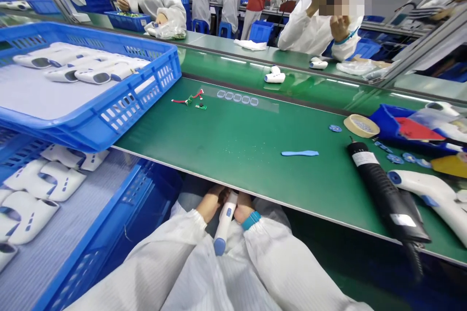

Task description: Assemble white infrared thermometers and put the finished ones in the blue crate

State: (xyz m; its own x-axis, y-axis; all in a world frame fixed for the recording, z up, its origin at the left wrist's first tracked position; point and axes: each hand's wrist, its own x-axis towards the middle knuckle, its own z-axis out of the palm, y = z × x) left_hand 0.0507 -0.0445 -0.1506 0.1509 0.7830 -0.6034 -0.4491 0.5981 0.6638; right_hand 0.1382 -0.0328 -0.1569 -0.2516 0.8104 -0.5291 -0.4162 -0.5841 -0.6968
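Note:
A white infrared thermometer (pixel 225 221) with a blue end and a blue button is held low in front of my body, below the table's front edge. My left hand (pixel 215 200) is closed at its far end from the left. From the other side, my right hand (pixel 243 208) is closed against it, a teal band at the wrist. The table edge hides most of my fingers and the device's far part. On the green table (pixel 219 131) above lie a blue plastic pry tool (pixel 299 153) and a black electric screwdriver (pixel 388 194).
At left, a blue crate (pixel 146 92) holds white housings; another crate (pixel 105 248) sits lower. Red-wired small parts (pixel 188 100) and a clear sticker strip (pixel 239 98) lie toward the back. At right are a tape roll (pixel 362 126), a blue bin (pixel 388 114) and another thermometer (pixel 434 194). Co-workers sit opposite.

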